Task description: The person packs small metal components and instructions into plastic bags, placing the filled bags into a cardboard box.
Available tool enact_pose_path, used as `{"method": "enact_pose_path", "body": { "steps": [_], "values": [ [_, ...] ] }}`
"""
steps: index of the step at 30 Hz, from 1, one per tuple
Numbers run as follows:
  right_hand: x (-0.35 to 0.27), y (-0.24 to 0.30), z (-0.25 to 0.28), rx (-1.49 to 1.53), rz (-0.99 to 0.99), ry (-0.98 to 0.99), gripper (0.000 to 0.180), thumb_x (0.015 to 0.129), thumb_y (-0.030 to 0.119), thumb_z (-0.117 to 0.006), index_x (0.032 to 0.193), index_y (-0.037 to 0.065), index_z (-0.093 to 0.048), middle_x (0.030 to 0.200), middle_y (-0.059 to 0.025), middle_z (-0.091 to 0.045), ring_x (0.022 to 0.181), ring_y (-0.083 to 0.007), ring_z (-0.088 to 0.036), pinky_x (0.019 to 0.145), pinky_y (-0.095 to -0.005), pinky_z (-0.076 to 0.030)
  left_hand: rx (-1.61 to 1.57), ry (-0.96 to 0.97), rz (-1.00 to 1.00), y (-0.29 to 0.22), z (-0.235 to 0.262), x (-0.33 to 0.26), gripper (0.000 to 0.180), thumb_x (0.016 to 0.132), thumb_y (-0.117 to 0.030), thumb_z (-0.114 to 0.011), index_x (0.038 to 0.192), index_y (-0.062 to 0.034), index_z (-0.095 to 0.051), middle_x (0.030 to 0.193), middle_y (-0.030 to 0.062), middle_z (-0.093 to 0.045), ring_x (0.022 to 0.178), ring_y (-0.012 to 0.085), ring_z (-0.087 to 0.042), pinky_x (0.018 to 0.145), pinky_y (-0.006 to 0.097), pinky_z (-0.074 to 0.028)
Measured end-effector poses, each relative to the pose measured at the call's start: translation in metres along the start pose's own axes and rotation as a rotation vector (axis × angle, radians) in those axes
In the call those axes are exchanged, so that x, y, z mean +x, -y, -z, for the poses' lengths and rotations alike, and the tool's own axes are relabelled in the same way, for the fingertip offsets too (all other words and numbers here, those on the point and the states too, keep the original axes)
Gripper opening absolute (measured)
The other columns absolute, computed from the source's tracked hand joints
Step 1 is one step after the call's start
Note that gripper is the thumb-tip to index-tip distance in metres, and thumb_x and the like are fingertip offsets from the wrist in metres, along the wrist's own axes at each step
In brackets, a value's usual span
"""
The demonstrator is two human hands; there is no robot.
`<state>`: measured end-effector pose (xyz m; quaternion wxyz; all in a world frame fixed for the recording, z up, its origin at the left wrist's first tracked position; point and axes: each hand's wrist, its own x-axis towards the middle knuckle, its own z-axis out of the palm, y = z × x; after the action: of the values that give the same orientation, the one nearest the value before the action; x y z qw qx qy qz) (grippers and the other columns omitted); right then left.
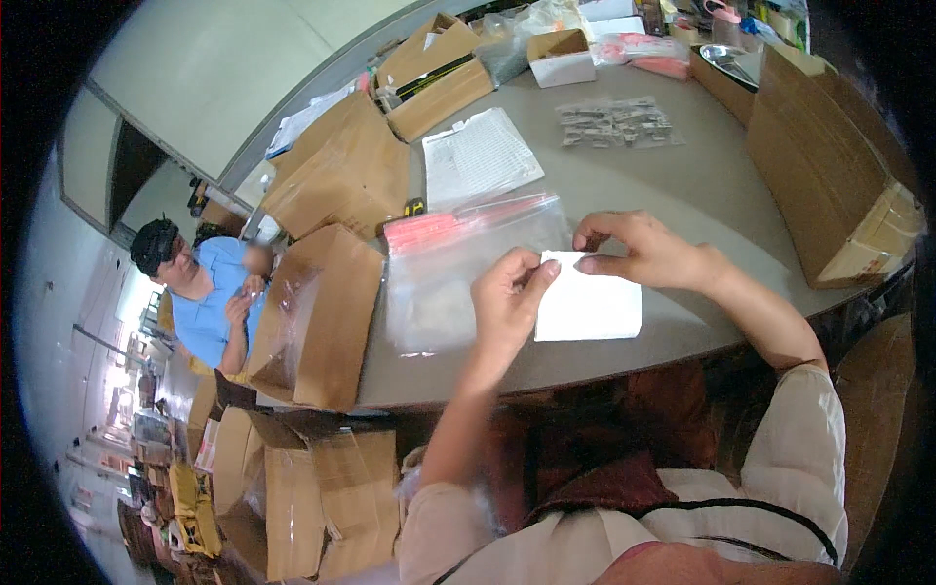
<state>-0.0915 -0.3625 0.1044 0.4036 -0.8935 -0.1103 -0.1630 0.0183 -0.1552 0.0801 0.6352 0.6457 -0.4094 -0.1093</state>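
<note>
A white rectangular piece of paper (590,310), perhaps a folded sheet or small stack, is at the table's near edge. My left hand (505,300) pinches its upper left corner, thumb on top. At its upper edge, the fingers of my right hand (645,252) are curled, with the thumb pressed on the paper. Whether several layers lie between them I cannot make out. Just left of my hands lie clear zip bags (439,292) with red-pink top strips.
A printed sheet (480,156) and a clear bag of small metallic parts (619,124) lie farther back. Open cardboard boxes (327,322) line the left; a large carton (824,166) stands at right. Another person in a blue shirt (210,302) is beyond the left boxes.
</note>
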Motion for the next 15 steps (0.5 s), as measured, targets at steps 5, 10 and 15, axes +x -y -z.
{"method": "enact_pose_path", "body": {
  "steps": [5, 10, 15],
  "values": [
    [0.003, 0.018, -0.015, -0.113, 0.09, 0.023, 0.018, 0.088, 0.009, -0.074, 0.1, 0.003, -0.062, 0.099, -0.0126, -0.066, 0.093, -0.0296, -0.066, 0.082, -0.0391, -0.051, 0.064, -0.075, 0.014, 0.006, -0.001, -0.026, 0.013, 0.093, -0.009, -0.073, 0.09, 0.002, -0.066, 0.076, 0.0002, -0.065, 0.069, 0.0036, -0.053, 0.063, 0.021, -0.044],
    [0.002, 0.022, -0.03, -0.234, 0.153, -0.031, 0.02, 0.082, 0.005, -0.075, 0.097, 0.004, -0.061, 0.094, -0.013, -0.065, 0.092, -0.0341, -0.063, 0.082, -0.043, -0.049, 0.108, -0.078, -0.048, 0.02, 0.002, -0.035, 0.013, 0.092, -0.007, -0.073, 0.088, 0.0021, -0.065, 0.07, -0.0005, -0.061, 0.065, 0.0046, -0.049, 0.059, 0.023, -0.042],
    [0.002, 0.026, -0.04, -0.304, 0.175, -0.053, 0.018, 0.082, 0.006, -0.074, 0.094, 0.004, -0.061, 0.092, -0.0126, -0.064, 0.09, -0.0348, -0.062, 0.081, -0.0431, -0.048, 0.13, -0.08, 0.014, 0.02, 0.005, -0.04, 0.017, 0.092, -0.011, -0.074, 0.089, 0.0028, -0.065, 0.073, -0.0014, -0.061, 0.069, 0.0048, -0.051, 0.061, 0.023, -0.043]
  ]
}}
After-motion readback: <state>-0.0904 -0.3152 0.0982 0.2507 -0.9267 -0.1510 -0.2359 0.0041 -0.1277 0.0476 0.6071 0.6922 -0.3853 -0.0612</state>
